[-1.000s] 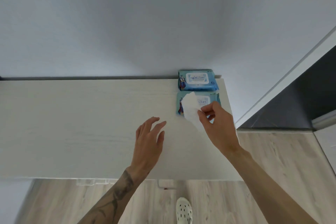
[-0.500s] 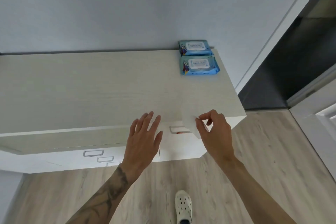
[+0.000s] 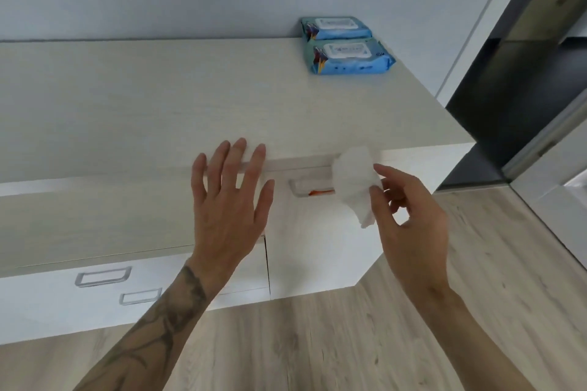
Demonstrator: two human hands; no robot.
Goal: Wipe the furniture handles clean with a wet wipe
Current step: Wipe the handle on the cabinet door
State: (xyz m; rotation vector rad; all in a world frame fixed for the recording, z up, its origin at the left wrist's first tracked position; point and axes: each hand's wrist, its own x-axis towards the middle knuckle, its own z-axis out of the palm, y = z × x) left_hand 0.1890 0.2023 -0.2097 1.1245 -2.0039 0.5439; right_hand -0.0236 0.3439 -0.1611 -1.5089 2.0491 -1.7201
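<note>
A lower drawer handle (image 3: 103, 275) sits at the left; the left hand (image 3: 232, 200), fingers spread and straight, lies over the front edge of the dresser top (image 3: 158, 98), holding nothing. Further right, the right hand (image 3: 409, 225) pinches a crumpled wet wipe (image 3: 354, 182) at the right end of the top drawer handle (image 3: 313, 189). Limp, light and damp, the wipe will likely bunch, so a wadded hold behind the fingertips suits pressing.

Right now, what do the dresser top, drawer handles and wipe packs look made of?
Dresser top: likely laminate or veneered board, matte, pale wood grain.
Drawer handles: probably metal, silvery frames with soft sheen; could be plated plastic.
Wipe packs: soft plastic film, glossy blue, creased.
</note>
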